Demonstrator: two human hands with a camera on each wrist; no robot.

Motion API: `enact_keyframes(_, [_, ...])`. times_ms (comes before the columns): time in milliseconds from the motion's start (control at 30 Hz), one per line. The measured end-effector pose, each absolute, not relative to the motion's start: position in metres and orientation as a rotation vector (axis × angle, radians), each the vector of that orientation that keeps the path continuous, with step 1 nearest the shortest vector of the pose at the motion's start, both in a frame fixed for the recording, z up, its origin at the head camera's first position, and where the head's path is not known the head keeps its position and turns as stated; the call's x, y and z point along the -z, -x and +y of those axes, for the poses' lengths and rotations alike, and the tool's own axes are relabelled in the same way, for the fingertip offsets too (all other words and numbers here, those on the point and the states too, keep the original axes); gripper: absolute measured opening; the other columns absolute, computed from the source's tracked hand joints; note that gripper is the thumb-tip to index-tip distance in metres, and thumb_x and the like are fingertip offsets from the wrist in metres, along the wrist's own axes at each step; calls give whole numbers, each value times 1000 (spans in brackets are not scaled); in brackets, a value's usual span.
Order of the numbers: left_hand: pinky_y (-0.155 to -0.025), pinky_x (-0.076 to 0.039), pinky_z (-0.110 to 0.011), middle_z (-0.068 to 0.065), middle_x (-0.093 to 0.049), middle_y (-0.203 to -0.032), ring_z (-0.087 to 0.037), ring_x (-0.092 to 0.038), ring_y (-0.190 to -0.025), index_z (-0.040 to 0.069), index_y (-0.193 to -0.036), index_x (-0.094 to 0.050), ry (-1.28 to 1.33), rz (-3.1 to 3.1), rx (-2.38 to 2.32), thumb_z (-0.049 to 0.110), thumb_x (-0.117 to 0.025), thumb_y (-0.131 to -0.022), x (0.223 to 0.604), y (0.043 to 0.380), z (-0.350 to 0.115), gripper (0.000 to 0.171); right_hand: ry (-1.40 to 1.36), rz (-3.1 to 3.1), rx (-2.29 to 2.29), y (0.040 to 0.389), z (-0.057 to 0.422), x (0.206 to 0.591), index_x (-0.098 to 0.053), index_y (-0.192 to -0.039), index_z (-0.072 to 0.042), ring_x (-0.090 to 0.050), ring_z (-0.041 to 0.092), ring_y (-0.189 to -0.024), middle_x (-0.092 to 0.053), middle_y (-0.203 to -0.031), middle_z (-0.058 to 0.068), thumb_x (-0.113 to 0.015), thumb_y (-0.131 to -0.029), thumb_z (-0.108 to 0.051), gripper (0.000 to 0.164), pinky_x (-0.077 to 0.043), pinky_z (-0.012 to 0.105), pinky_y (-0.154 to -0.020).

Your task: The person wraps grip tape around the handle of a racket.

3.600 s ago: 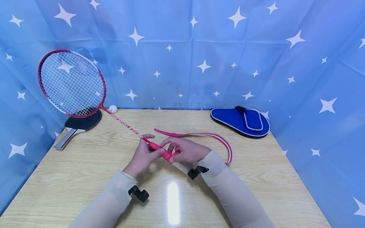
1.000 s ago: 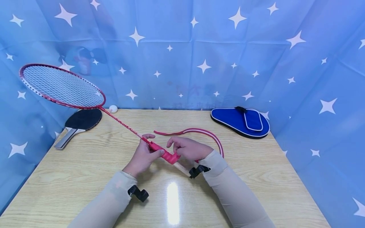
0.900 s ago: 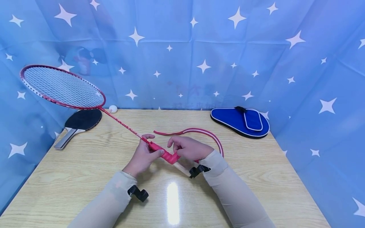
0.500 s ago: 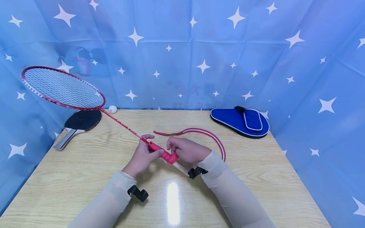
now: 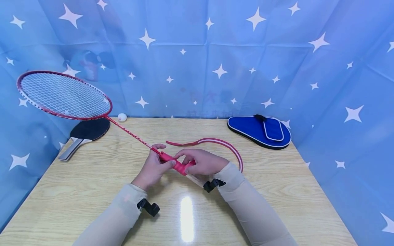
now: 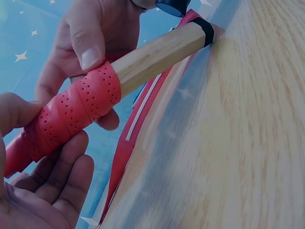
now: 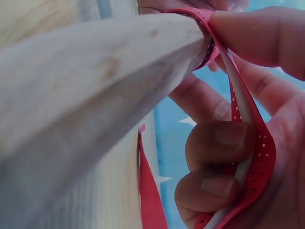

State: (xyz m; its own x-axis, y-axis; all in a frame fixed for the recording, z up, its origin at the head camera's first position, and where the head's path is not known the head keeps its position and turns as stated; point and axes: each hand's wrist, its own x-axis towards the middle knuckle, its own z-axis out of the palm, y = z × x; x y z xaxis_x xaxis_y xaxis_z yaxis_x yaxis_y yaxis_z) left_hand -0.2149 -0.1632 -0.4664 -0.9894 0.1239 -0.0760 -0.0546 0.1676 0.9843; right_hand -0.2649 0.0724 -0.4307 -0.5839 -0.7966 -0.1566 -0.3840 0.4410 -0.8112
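Note:
A red-and-white badminton racket (image 5: 64, 95) points up and left in the head view, held by its handle. Red perforated grip tape (image 6: 81, 105) winds round the upper handle; the lower part is bare wood (image 6: 162, 55) with a black band near its end. My left hand (image 5: 153, 169) grips the wrapped part between thumb and fingers. My right hand (image 5: 206, 162) has its thumb at the lowest turn of tape. In the right wrist view, the loose tape (image 7: 259, 152) runs through the palm under the curled fingers. Its tail (image 5: 221, 140) curves across the table behind that hand.
A black table tennis bat (image 5: 92, 129) lies at the table's back left, partly under the racket head. Beside it is a white ball (image 5: 122, 117). A blue bat case (image 5: 249, 128) lies at the back right. A starry blue cloth (image 5: 184, 68) hangs behind the wooden table (image 5: 271, 198).
Over the last few seconds the racket has rolled, its head now flatter to the view. Since half a second ago, my right thumb and forefinger have spread onto the wrapped handle.

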Motion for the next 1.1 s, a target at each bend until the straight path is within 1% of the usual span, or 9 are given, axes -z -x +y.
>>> enact_keyframes(133, [-86,-56,-24,-19,-67,-115,-23,-66,-98,8,-149,-28,-70,2283,-1948,6,-76,-93,466,215,-163,74,1001,2142,1063,266,73,433,-55,-147,-37,-71,17,-96,-75,-110,-7,-75,-95,-12,62,-61,35,-80])
enact_keyframes(333, [-86,-55,-23,-18,-66,-115,-22,-65,-99,6,-149,-27,-102,2276,-1950,9,-78,-93,464,212,-160,75,986,2152,1056,266,72,435,-53,-147,-36,-70,17,-98,-73,-109,-7,-78,-92,-13,65,-61,34,-87])
enact_keyframes(433, [-87,-57,-23,-19,-65,-117,-22,-65,-101,5,-150,-26,-97,2256,-1964,11,-79,-94,465,212,-159,77,996,2162,1050,266,72,434,-53,-146,-34,-70,17,-98,-72,-108,-6,-79,-91,-14,65,-61,34,-87])
enact_keyframes(533, [-87,-59,-23,-20,-64,-119,-22,-66,-101,5,-151,-25,-91,2235,-1987,9,-77,-94,466,212,-158,77,1002,2149,1060,266,72,432,-53,-147,-34,-70,16,-99,-72,-109,-6,-78,-92,-13,64,-61,34,-89])
enact_keyframes(700, [-87,-59,-24,-20,-65,-120,-24,-66,-101,7,-152,-25,-98,2257,-1980,7,-76,-94,466,213,-160,77,974,2106,1081,265,73,432,-52,-150,-37,-70,17,-102,-74,-114,-8,-73,-94,-10,65,-60,36,-84])
enact_keyframes(767, [-87,-58,-24,-19,-65,-120,-24,-66,-101,7,-152,-25,-103,2277,-1965,8,-76,-94,466,213,-160,77,974,2108,1073,265,73,432,-51,-151,-38,-70,17,-101,-74,-114,-8,-73,-95,-10,66,-60,36,-80])
enact_keyframes(867, [-86,-59,-23,-19,-65,-119,-24,-66,-101,8,-150,-26,-99,2280,-1972,7,-77,-93,465,212,-159,77,980,2125,1057,265,73,431,-51,-151,-38,-69,16,-99,-74,-113,-9,-73,-95,-10,66,-60,35,-78])
enact_keyframes(1100, [-85,-58,-23,-19,-68,-118,-21,-68,-99,7,-149,-28,-55,2286,-1986,12,-79,-94,464,211,-157,76,1023,2184,1027,263,70,428,-53,-149,-32,-70,18,-100,-72,-112,-8,-75,-96,-11,61,-59,32,-88])
